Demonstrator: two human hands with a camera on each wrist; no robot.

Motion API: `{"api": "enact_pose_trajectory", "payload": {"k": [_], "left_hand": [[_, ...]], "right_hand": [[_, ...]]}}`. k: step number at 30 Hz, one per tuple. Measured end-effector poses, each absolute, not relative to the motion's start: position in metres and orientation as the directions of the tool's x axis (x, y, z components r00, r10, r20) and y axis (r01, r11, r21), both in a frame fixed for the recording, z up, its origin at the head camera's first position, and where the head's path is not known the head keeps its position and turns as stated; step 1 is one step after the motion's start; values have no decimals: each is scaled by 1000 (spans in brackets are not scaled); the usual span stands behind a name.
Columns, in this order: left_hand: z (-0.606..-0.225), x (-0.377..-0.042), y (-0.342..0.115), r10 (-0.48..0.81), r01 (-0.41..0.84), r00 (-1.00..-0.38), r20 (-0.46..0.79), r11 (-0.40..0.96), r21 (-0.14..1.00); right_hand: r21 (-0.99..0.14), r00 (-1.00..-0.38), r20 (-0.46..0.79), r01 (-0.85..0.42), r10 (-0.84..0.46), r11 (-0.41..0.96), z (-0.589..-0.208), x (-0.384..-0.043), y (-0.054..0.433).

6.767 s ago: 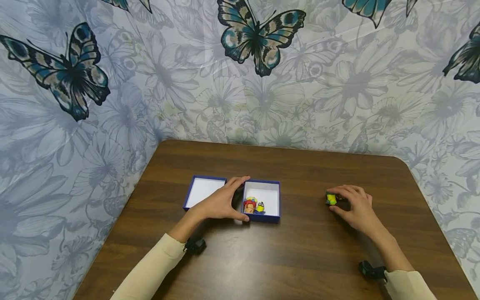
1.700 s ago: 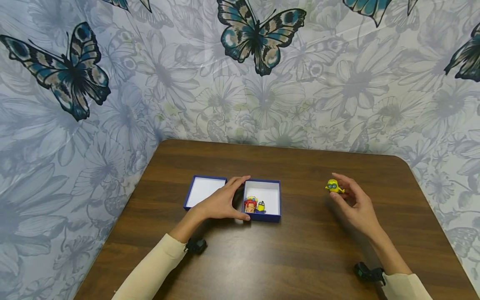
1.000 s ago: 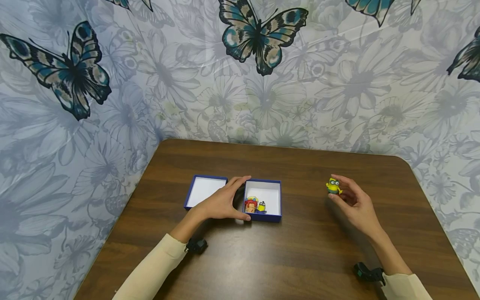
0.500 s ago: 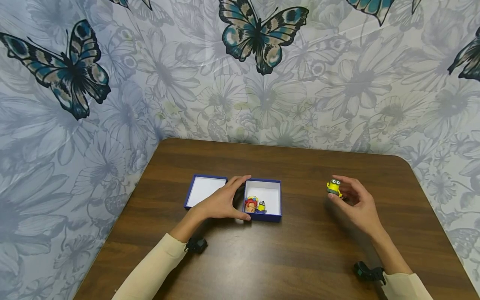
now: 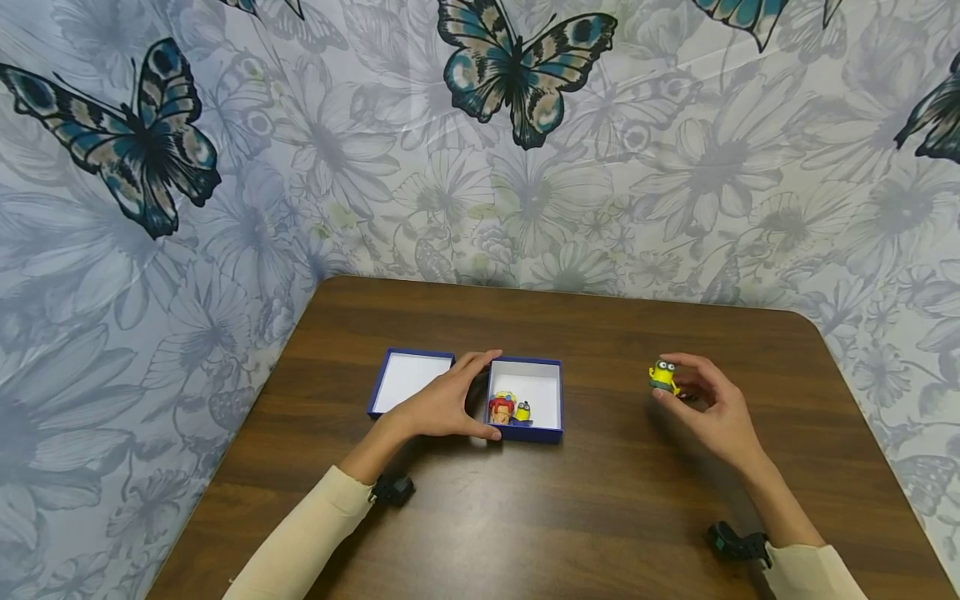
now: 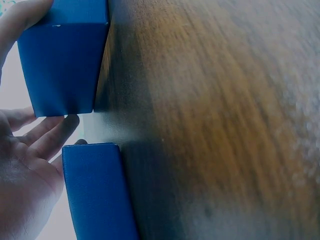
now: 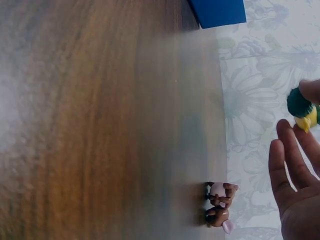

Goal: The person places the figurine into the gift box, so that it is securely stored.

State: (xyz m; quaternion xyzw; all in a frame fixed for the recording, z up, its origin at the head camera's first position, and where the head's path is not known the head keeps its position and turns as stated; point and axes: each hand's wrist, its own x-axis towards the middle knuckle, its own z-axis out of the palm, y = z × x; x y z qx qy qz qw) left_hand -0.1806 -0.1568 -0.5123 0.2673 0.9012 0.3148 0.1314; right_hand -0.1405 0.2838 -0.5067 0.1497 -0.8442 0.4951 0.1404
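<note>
My right hand (image 5: 716, 417) pinches a small yellow minion figurine (image 5: 663, 375) between thumb and fingertips, above the right part of the table. The minion's goggled eyes face the head camera; in the right wrist view its dark green base (image 7: 300, 103) shows at the thumb. My left hand (image 5: 442, 407) grips a blue box (image 5: 528, 435) at its left side, thumb at the near corner and fingers at the far one. Inside the white-lined box lie a red-haired figurine (image 5: 501, 408) and a smaller yellow minion (image 5: 522, 412).
A blue-edged white lid (image 5: 411, 382) lies left of the box, partly behind my left hand. Brown-and-pink figurine pieces (image 7: 220, 195) stand on the wooden table (image 5: 600, 517) below my right hand, one or two. A butterfly-patterned wall covering (image 5: 525, 225) rises behind the table.
The minion in my right hand, low by the tabletop at first, is raised and turned to face the head camera; lately it shifts slightly left. My left hand keeps its grip on the box.
</note>
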Motion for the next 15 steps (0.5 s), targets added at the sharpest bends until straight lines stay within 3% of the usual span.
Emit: {"api": "enact_pose_trajectory", "payload": {"k": [15], "left_hand": [[-512,-181,-157,570,401,-819,-71,655,641]], "right_hand": [[-759,-928,318,-373,-196,533,-502,-149,259]]}}
